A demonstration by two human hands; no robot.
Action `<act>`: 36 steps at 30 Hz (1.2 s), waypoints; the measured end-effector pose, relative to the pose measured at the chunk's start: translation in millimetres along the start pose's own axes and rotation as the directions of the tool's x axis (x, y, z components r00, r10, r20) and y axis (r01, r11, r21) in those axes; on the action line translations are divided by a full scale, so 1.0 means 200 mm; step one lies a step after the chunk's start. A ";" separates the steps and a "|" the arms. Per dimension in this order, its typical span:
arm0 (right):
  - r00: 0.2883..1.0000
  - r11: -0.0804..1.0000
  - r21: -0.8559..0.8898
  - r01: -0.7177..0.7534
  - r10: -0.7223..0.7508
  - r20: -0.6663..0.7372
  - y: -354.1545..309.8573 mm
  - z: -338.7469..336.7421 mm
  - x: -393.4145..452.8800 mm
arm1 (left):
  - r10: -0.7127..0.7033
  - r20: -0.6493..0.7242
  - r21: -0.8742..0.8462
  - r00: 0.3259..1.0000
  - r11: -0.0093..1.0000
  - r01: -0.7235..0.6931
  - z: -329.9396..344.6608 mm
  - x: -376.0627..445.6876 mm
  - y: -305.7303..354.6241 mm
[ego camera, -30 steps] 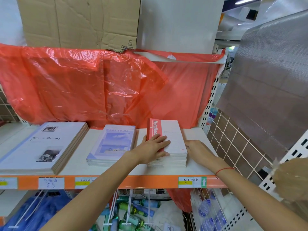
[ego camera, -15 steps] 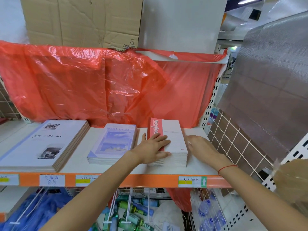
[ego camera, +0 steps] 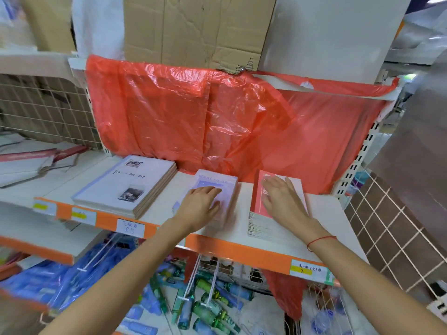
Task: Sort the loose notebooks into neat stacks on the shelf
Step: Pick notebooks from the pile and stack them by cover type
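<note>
Three notebook stacks lie on the white shelf [ego camera: 244, 206]. At the left is a large white stack [ego camera: 128, 184] with black lettering. In the middle is a pale blue stack [ego camera: 217, 187]; my left hand [ego camera: 200, 206] lies flat on its cover, fingers straight. At the right is a red-and-white stack [ego camera: 258, 213]; my right hand [ego camera: 283, 201] rests on top of it with fingers spread. The blue stack looks blurred.
Red plastic sheeting [ego camera: 217, 122] hangs behind the stacks. Cardboard [ego camera: 193, 30] stands on the shelf above. A wire grid panel [ego camera: 396, 228] flanks the right side. More loose notebooks [ego camera: 31, 160] lie on the neighbouring shelf at left. Hooks with packaged goods [ego camera: 205, 303] hang below.
My left hand has left the red-and-white stack and gone left onto the blue stack. My right hand has moved from the red stack's right side onto its top. The view has shifted.
</note>
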State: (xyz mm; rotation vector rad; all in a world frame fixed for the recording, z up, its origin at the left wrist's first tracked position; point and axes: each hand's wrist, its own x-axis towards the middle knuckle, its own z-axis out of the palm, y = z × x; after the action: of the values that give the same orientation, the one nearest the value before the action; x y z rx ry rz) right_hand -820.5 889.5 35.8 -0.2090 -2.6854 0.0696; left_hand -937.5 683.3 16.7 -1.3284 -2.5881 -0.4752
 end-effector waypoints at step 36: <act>0.856 0.857 0.170 0.486 -0.506 0.101 -2.70 0.87 1.13 | -0.542 -0.131 0.061 0.830 0.831 0.553 -0.77 -1.37 -2.34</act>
State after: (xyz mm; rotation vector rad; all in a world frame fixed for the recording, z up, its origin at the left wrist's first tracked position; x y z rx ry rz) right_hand -1170.4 389.8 20.2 0.5600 -2.7712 0.1142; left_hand -1156.7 163.5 -16.2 -0.4825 -2.8297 -0.4789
